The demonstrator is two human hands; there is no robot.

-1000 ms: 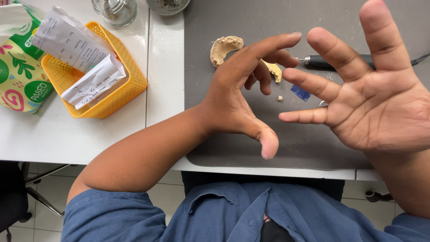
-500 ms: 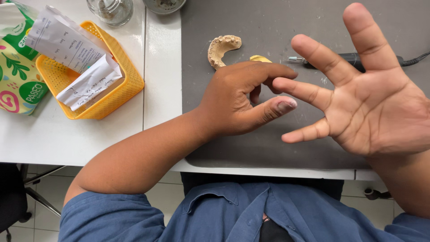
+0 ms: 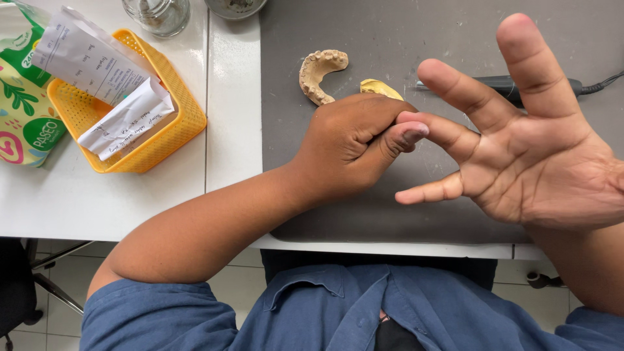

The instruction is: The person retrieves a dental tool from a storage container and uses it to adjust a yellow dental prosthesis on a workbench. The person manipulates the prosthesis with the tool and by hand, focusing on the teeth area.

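Note:
My left hand [image 3: 351,146] is curled into a fist over the grey mat [image 3: 338,218], wrapped around one finger of my right hand, with the thumb tip pressed on that finger. Palm up and fingers spread wide, my right hand [image 3: 546,162] holds nothing. Just beyond the left knuckles lie a beige arch-shaped dental cast [image 3: 320,73] and a small yellow piece [image 3: 379,88], which the fist partly hides. A black pen-like tool [image 3: 500,83] with a cable lies behind the right hand's fingers.
On the white table to the left stands a yellow basket [image 3: 162,140] holding folded paper slips [image 3: 97,75], with a green tissue pack [image 3: 26,110] beside it. A glass jar [image 3: 158,13] and a second container [image 3: 235,6] stand at the far edge.
My left hand went from open fingers to a fist around a right-hand finger. The right hand stayed spread and shifted slightly. A small blue item seen earlier is now covered.

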